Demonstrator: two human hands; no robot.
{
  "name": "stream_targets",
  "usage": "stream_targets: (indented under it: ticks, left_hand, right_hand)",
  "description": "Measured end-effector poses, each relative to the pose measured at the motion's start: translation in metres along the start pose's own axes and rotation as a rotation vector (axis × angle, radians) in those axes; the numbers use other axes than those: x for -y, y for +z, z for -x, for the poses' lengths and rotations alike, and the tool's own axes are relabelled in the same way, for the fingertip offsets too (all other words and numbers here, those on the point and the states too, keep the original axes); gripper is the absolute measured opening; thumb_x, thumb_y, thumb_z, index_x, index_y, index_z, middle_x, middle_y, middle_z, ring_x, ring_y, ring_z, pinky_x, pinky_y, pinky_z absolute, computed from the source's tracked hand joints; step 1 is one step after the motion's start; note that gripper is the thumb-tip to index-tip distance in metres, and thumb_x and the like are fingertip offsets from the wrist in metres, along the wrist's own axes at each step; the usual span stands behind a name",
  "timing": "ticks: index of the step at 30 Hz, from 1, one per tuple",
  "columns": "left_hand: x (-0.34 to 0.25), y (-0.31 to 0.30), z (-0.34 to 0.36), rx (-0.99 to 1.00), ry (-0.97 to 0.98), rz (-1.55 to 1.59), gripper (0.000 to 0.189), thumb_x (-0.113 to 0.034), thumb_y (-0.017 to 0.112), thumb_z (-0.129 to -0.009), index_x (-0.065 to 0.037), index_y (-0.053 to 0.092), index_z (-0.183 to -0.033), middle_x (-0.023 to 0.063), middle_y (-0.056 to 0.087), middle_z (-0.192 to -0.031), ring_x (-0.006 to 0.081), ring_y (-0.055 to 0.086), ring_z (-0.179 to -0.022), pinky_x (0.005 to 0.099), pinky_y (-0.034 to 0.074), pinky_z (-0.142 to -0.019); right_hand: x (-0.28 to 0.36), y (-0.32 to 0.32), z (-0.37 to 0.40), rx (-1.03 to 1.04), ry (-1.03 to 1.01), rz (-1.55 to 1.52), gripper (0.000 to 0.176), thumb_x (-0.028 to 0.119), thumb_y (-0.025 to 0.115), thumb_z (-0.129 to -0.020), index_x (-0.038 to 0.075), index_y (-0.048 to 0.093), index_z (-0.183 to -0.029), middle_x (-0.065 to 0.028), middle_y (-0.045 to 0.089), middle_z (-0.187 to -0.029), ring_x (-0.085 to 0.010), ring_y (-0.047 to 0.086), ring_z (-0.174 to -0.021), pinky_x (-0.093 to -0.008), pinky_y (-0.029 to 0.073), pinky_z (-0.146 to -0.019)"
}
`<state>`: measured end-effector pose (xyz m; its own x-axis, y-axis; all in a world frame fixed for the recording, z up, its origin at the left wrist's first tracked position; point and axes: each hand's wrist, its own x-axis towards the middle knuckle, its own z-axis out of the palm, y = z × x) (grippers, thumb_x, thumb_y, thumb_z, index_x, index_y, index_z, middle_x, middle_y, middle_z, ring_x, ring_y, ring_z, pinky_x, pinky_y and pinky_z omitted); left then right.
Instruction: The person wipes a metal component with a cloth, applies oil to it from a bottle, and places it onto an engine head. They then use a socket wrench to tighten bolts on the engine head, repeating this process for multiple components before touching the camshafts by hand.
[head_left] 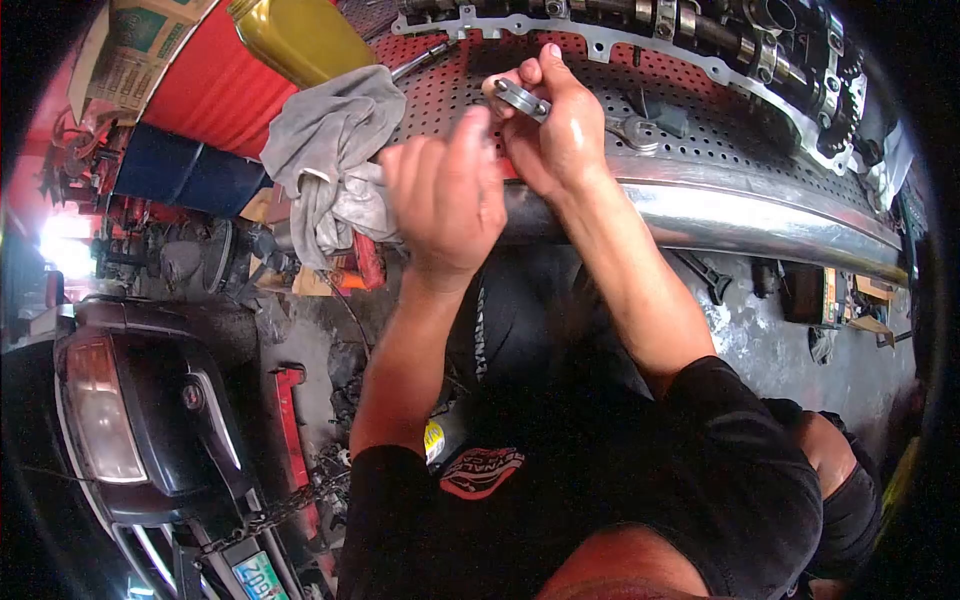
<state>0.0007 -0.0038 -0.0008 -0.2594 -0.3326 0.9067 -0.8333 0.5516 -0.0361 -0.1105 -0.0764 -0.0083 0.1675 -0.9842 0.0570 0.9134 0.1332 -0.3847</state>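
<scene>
Head camera: we noted the right hand [560, 115] over a workbench top of perforated grey metal [430, 100], its palm turned partly towards the left. It was grasping a small grey metal piece with bolt-like ends [522, 99] between thumb and fingers, and we recorded that piece as raised in the hand.

The left hand [445, 195] was beside the right one, apart from the metal piece, with its fingers curled. Motion blur covered it, and we could not tell whether it was gripping anything near the thumb tip.

Just beside the right wrist, on the side away from the left hand, we found a silver metal wrench [637, 132] resting on the perforated top. A small dark wedge-like block [668, 118] lay next to it. Along the far side of the bench we observed a long engine casting with a pale metal flange and dark shafts [690, 38].

To the left of the hands, a crumpled grey cloth [335, 140] was draped over the bench corner, near the left hand. Behind the cloth we saw an olive-gold container [310, 35], and a slim metal tool [420, 62] on the bench top. A polished metal tube [740, 212] ran along the near edge, beneath the right forearm.
</scene>
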Motion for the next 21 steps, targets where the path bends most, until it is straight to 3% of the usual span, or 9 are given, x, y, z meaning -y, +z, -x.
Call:
stream_targets:
  ticks: [7,8,11,12,15,16,19,20,21]
  left_hand:
    - [0.005,0.016,-0.011,0.163,0.084,-0.017,0.034,-0.001,0.068,-0.075,-0.003,0.068,-0.108,0.0071,0.053,-0.072,0.0246,0.053,-0.066,0.0371,0.036,-0.064]
    - [0.004,0.015,-0.007,0.21,0.046,-0.012,0.031,-0.001,0.066,-0.081,-0.002,0.067,-0.111,0.0064,0.058,-0.076,0.0192,0.056,-0.069,0.0345,0.039,-0.065]
    - [-0.012,0.02,-0.001,0.174,-0.456,0.55,0.026,-0.005,0.063,-0.087,-0.001,0.067,-0.112,0.0125,0.067,-0.092,0.0246,0.062,-0.079,0.0363,0.045,-0.076]
    - [-0.019,0.01,-0.007,0.25,-0.721,0.749,0.024,-0.006,0.06,-0.091,-0.001,0.067,-0.113,0.0174,0.069,-0.102,0.0254,0.065,-0.086,0.0342,0.047,-0.081]
    - [-0.016,0.008,-0.009,0.32,-0.864,0.98,0.025,-0.005,0.061,-0.09,-0.002,0.067,-0.114,0.0164,0.069,-0.103,0.0243,0.065,-0.085,0.0327,0.047,-0.08]
    - [-0.008,0.015,-0.008,0.267,-0.395,0.578,0.026,-0.004,0.061,-0.088,-0.004,0.068,-0.113,0.0111,0.069,-0.093,0.0229,0.063,-0.079,0.0346,0.044,-0.075]
    - [0.007,0.003,-0.02,0.251,0.238,-0.222,0.033,-0.002,0.065,-0.08,-0.006,0.069,-0.112,0.0028,0.058,-0.073,0.0187,0.055,-0.069,0.0334,0.04,-0.073]
    - [0.01,0.007,-0.017,0.207,0.238,-0.191,0.035,-0.004,0.065,-0.073,-0.009,0.07,-0.107,0.002,0.054,-0.069,0.0228,0.052,-0.066,0.0355,0.037,-0.074]
    - [0.009,0.01,-0.019,0.212,0.158,-0.108,0.034,-0.002,0.065,-0.075,-0.008,0.07,-0.108,0.0027,0.056,-0.071,0.0217,0.053,-0.067,0.0351,0.038,-0.074]
  right_hand:
    - [-0.002,0.006,0.003,-0.05,-0.013,0.067,0.038,0.036,0.042,-0.103,0.008,0.05,-0.078,-0.0096,0.056,-0.071,-0.0176,0.053,-0.066,-0.0304,0.044,-0.063]
    - [-0.002,0.006,0.004,-0.049,-0.008,0.105,0.038,0.035,0.042,-0.103,0.008,0.05,-0.078,-0.0105,0.058,-0.071,-0.0171,0.054,-0.066,-0.0304,0.045,-0.063]
    - [0.002,0.008,0.008,-0.077,0.005,0.106,0.037,0.035,0.042,-0.103,0.009,0.049,-0.078,-0.0108,0.058,-0.071,-0.0171,0.055,-0.066,-0.0308,0.046,-0.064]
    - [0.003,0.006,0.009,-0.053,0.014,0.086,0.036,0.034,0.041,-0.103,0.008,0.049,-0.079,-0.0109,0.057,-0.073,-0.0185,0.055,-0.069,-0.0313,0.046,-0.068]
    - [0.004,0.001,0.008,0.001,0.034,0.006,0.035,0.033,0.041,-0.103,0.008,0.048,-0.08,-0.011,0.056,-0.075,-0.0213,0.057,-0.074,-0.0326,0.047,-0.074]
    - [0.002,-0.002,0.004,-0.003,0.03,-0.04,0.035,0.032,0.041,-0.103,0.008,0.048,-0.079,-0.0108,0.056,-0.075,-0.0215,0.057,-0.074,-0.0328,0.047,-0.074]
    - [0.001,0.0,0.006,-0.012,-0.003,-0.053,0.034,0.031,0.041,-0.103,0.008,0.047,-0.079,-0.0102,0.055,-0.075,-0.0225,0.057,-0.076,-0.0341,0.047,-0.076]
    - [0.002,0.0,0.008,-0.004,-0.013,-0.051,0.034,0.031,0.041,-0.103,0.008,0.047,-0.079,-0.0101,0.055,-0.075,-0.0226,0.057,-0.076,-0.0342,0.047,-0.076]
    - [0.003,0.0,0.007,0.011,-0.031,-0.05,0.034,0.031,0.042,-0.103,0.008,0.047,-0.079,-0.01,0.055,-0.075,-0.0228,0.057,-0.076,-0.0342,0.047,-0.076]
